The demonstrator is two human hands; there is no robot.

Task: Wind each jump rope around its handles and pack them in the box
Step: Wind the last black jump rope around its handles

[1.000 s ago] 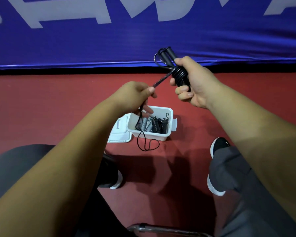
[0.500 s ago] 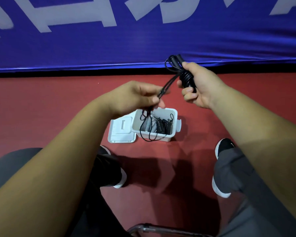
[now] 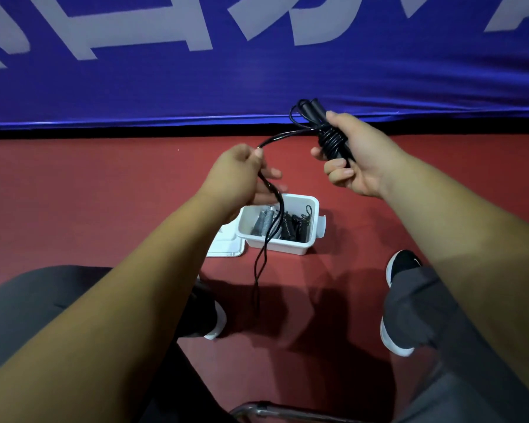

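Down low we have a dull red floor [image 3: 74, 193] running the whole width of the frame, and across the top a blue banner [image 3: 257, 80] meets it along a dark seam. At bottom centre a bit of metal chair tube [image 3: 272, 410] shows. Grey trousers [image 3: 416, 315] and black shoes with white soles [image 3: 400, 267] sit at either side.

Now the action. Left of centre, the left hand [image 3: 239, 175] pinches the black jump rope [image 3: 332, 140] between thumb and forefinger, the other fingers loosely out. From that pinch one stretch arcs up and right, and the rest hangs down in front of the box to the floor.

The white box [image 3: 284, 247] sits on the floor at centre. Its lid [image 3: 226, 245] lies flat, touching its left side, and wound ropes [image 3: 287, 224], black and grey, are packed inside.

Right of centre, up against the banner's lower edge, the right hand [image 3: 358, 160] has its fingers curled tight round the two black handles [image 3: 306, 109], with several glossy turns of rope wrapped round them.

Writing? Large pale letters on the banner, cut off by the top edge and unreadable. The small mark on the right-side shoe is too small to tell.
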